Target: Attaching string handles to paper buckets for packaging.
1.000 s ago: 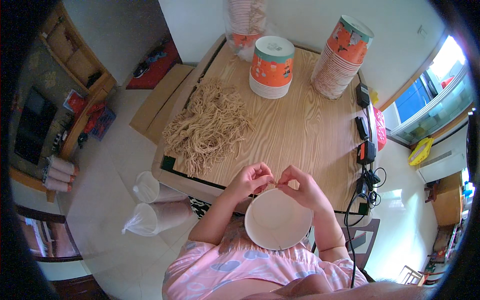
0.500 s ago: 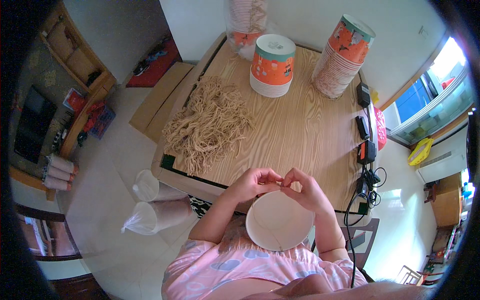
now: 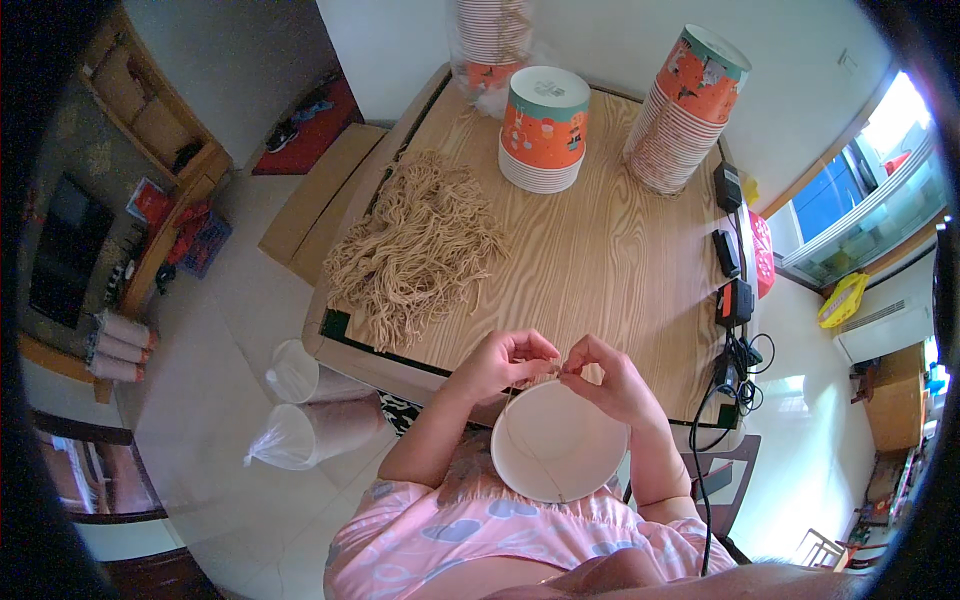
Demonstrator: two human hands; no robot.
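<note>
A white paper bucket (image 3: 565, 450) rests in my lap against the table's front edge, its open mouth toward me. A thin tan string (image 3: 512, 436) runs from the near rim across the mouth up to my hands. My left hand (image 3: 500, 362) is at the bucket's far rim, thumb and forefinger pinched on the string. Close beside it, my right hand (image 3: 608, 380) pinches at the same rim, seemingly on the string's end; its fingertips partly hide what they grip. On the table's left lies a loose heap of similar tan strings (image 3: 415, 250).
Orange and green buckets (image 3: 545, 130) stand upside down on the wood-grain table (image 3: 590, 270). Another tall stack (image 3: 685, 110) is at the back right, and a bagged stack (image 3: 492, 40) at the back. Black adapters and cables (image 3: 735, 300) line the right edge. Bagged stacks (image 3: 325, 435) lie on the floor.
My left hand has shifted slightly up and away from the rim, and the fingers of both hands have changed position on the string. The bucket has stayed in place.
</note>
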